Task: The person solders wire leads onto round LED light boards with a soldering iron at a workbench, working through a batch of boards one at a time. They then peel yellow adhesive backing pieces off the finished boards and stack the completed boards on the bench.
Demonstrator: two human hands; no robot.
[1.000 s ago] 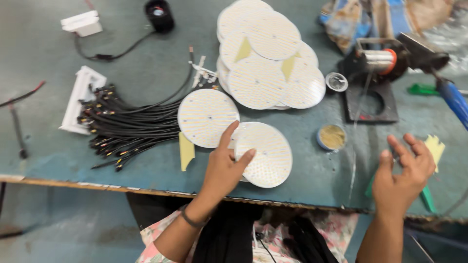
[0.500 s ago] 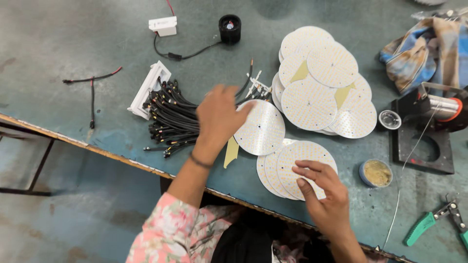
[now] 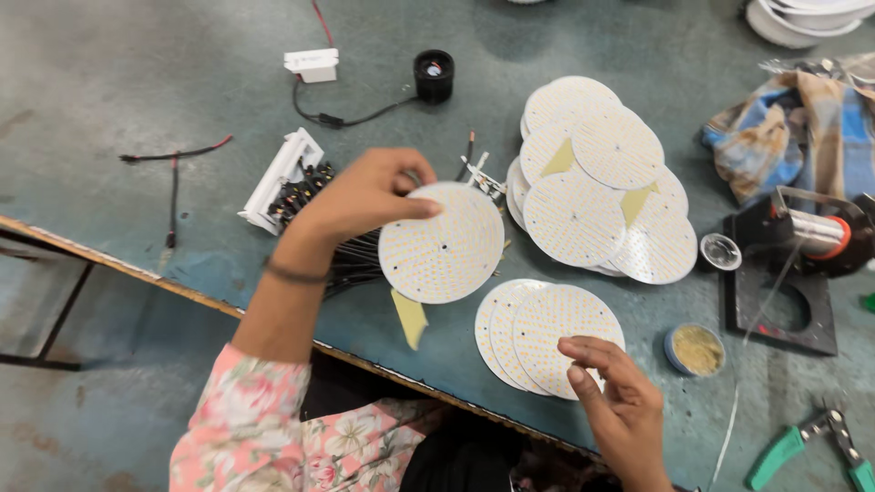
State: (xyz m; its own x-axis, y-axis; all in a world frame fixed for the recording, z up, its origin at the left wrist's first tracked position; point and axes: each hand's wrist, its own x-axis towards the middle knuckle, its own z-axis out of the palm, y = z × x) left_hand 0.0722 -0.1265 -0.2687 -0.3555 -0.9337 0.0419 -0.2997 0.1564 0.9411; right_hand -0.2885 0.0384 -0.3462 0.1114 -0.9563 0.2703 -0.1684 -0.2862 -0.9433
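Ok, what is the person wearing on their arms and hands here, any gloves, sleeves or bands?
No gloves: both hands are bare. The left hand has a thin dark band around the wrist, and further up that arm there is a pink sleeve printed with white and green flowers. The right hand shows no ring or band; its sleeve is out of view.

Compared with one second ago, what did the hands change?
The left hand took hold of one round white LED board and lifted it off the table. The right hand came to the small stack of boards. The big pile stayed.
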